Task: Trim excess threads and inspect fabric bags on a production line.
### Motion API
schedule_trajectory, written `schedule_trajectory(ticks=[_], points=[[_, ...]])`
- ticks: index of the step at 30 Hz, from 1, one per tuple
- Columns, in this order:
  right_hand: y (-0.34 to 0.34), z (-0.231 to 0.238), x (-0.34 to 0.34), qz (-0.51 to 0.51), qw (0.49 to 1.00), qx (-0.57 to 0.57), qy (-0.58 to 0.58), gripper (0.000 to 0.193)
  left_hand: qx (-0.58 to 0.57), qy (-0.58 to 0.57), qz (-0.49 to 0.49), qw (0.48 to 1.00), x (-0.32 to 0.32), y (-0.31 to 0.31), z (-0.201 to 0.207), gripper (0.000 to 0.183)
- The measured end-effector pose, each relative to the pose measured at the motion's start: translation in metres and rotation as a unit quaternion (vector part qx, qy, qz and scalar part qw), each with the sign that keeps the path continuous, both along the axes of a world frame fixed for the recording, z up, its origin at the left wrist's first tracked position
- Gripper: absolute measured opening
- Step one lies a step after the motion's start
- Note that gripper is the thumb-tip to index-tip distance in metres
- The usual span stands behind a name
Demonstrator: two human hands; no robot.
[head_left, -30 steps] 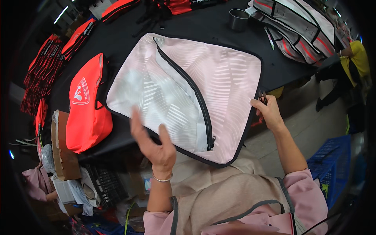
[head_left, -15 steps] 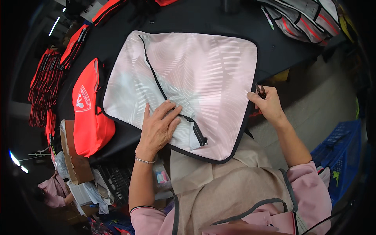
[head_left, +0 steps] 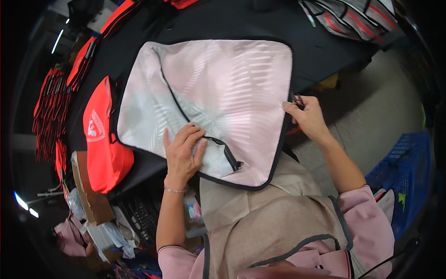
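A pale pink fabric panel (head_left: 223, 93) with white leaf-like stripes and black edge binding lies over the dark table's front edge, its near corner reaching toward my lap. A black zipper (head_left: 176, 100) runs across it on a slant, with its loose end and a pale flap near the bottom. My left hand (head_left: 183, 151) rests on the panel, fingers spread, the tips beside the zipper. At the panel's right edge my right hand (head_left: 306, 116) is closed, thumb and finger pinching the binding. Small dark thread snips (head_left: 298, 101) stick up out of that same hand.
A bright red bag (head_left: 100, 139) stands left of the panel, with a stack of red pieces (head_left: 51, 111) beyond. Grey bags with red stripes (head_left: 348, 23) and a pen (head_left: 307, 14) lie far right. A cardboard box (head_left: 90, 190) and a blue crate (head_left: 402, 172) stand below.
The panel and both hands sit a little further left in the picture, as do the table and grey bags. Both hands keep their hold and place on the panel.
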State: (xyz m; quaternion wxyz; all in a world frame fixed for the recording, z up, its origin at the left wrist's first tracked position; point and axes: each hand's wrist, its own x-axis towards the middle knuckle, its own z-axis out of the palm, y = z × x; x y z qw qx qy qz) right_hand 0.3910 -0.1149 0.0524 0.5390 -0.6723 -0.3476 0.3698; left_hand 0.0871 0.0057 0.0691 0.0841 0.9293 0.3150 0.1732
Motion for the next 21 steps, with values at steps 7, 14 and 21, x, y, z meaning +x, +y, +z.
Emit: schedule_trajectory(ticks=[7, 14, 21], points=[[0.026, -0.02, 0.004, 0.024, 0.992, 0.074, 0.095, 0.032, -0.045, 0.021, -0.055, 0.997, 0.106, -0.096, 0.031, 0.088], [-0.003, -0.025, 0.042, -0.085, 0.984, 0.07, 0.139, 0.038, -0.094, 0.03, -0.029, 0.995, 0.099, -0.084, -0.036, 0.081], [-0.027, -0.041, 0.055, -0.156, 0.973, 0.054, 0.159, 0.037, -0.355, -0.281, 0.005, 0.892, 0.074, -0.024, 0.086, 0.056]])
